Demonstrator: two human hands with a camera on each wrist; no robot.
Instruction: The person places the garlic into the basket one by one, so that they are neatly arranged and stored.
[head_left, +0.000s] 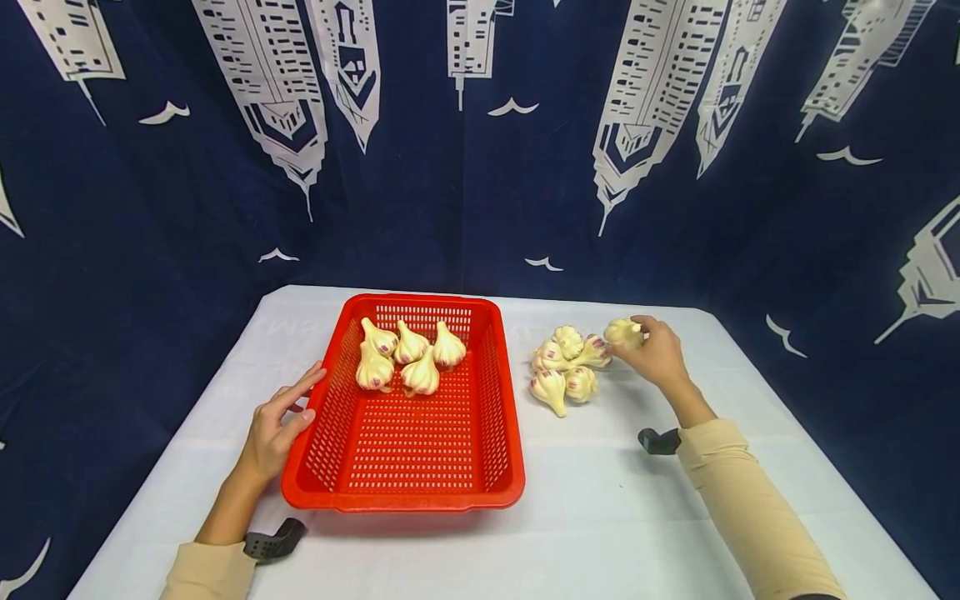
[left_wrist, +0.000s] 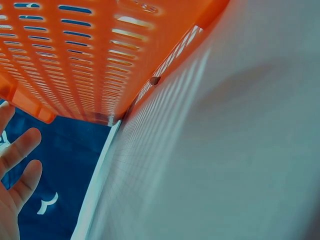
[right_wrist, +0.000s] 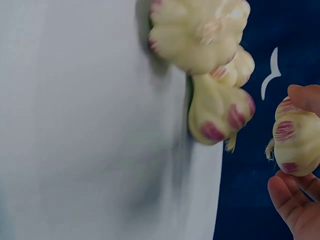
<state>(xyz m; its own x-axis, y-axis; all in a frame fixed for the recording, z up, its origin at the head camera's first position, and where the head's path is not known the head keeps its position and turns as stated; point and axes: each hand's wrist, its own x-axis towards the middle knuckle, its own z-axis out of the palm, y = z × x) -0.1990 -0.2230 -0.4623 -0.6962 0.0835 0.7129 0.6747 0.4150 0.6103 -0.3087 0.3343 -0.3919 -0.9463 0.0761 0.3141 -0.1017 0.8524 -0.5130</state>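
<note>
Garlic bulb [head_left: 621, 333], right of centre in the head view, is pinched by the right hand [head_left: 660, 354] and seems best carried clear of neighbouring bulbs [head_left: 549, 385], while spread fingers of the left hand [head_left: 272, 429] touch the red basket [head_left: 420, 502].

Basket [head_left: 405, 502] left; loose garlic [head_left: 580, 382] right
</note>
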